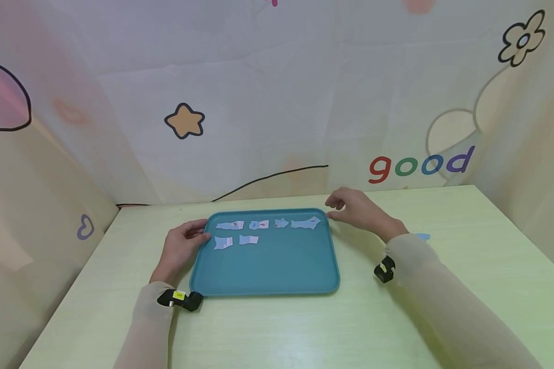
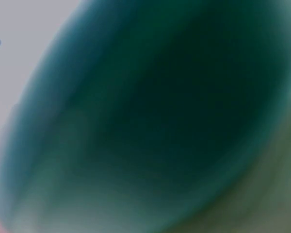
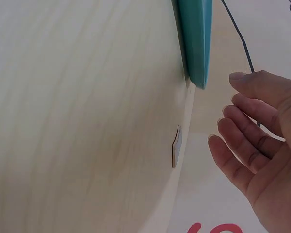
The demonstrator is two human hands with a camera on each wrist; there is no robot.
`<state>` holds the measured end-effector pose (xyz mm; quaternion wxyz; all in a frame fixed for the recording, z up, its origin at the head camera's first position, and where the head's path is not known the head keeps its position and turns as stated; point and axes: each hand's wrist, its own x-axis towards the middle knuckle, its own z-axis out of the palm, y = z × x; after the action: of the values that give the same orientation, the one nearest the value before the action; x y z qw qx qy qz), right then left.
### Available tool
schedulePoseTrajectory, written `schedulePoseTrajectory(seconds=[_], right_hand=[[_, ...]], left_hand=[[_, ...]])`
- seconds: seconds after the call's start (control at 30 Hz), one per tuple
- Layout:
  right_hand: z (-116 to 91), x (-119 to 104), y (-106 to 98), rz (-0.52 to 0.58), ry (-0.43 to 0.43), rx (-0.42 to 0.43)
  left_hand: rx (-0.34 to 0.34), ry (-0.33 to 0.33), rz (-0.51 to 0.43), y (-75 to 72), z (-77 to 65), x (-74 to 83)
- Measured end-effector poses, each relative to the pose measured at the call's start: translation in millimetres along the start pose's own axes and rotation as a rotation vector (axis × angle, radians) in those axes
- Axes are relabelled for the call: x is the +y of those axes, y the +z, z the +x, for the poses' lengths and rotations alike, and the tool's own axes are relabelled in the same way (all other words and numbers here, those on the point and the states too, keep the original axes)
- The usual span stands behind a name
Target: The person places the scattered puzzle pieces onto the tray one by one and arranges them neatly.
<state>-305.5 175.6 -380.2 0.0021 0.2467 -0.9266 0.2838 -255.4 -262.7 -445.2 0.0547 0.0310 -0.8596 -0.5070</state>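
Note:
A teal rectangular tray [image 1: 286, 266] lies mid-table, with several small torn-edged blue and white paper-like pieces [image 1: 306, 223] in two rows on its upper part. My left hand [image 1: 181, 251] grips the tray's left rim near the far corner, thumb at the edge. Blurred teal tray surface [image 2: 184, 121] fills most of the left wrist view and hides that hand. Off the far right corner hovers my right hand [image 1: 357, 209], fingers loosely bent and nothing between them. In the right wrist view its fingers [image 3: 233, 158] are apart from the tray's edge [image 3: 196, 48].
On the table to the right, a blue piece [image 1: 423, 236] shows partly behind the right sleeve. A thin flat piece [image 3: 177, 146] lies on the tabletop in the right wrist view. Behind the pale wooden table [image 1: 277, 333] hangs a printed cloth backdrop [image 1: 268, 113].

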Motion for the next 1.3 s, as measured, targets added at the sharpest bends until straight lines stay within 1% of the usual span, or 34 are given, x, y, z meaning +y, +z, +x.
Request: schedulePoseTrajectory(seconds=[0.1,0.27,0.6,1.03,1.3], right_hand=[[-3,5,-3,0.001,0.015,0.01],[-7,13,-5,0.008,0.069,0.004],[-13,30,-9,-0.012,0.113,-0.002],[-16,45,-12,-0.038,0.14,-0.056],[-14,44,-10,-0.068,0.119,-0.079]], left_hand=[[-0.001,-0.001,0.001,0.0,0.2,-0.3],[-0.001,-0.009,-0.002,-0.1,-0.4,0.5],[-0.002,-0.016,-0.015,0.5,-1.2,2.6],[-0.002,-0.023,-0.019,0.0,-1.8,1.6],[-0.003,-0.041,-0.025,0.1,-2.2,2.1]])
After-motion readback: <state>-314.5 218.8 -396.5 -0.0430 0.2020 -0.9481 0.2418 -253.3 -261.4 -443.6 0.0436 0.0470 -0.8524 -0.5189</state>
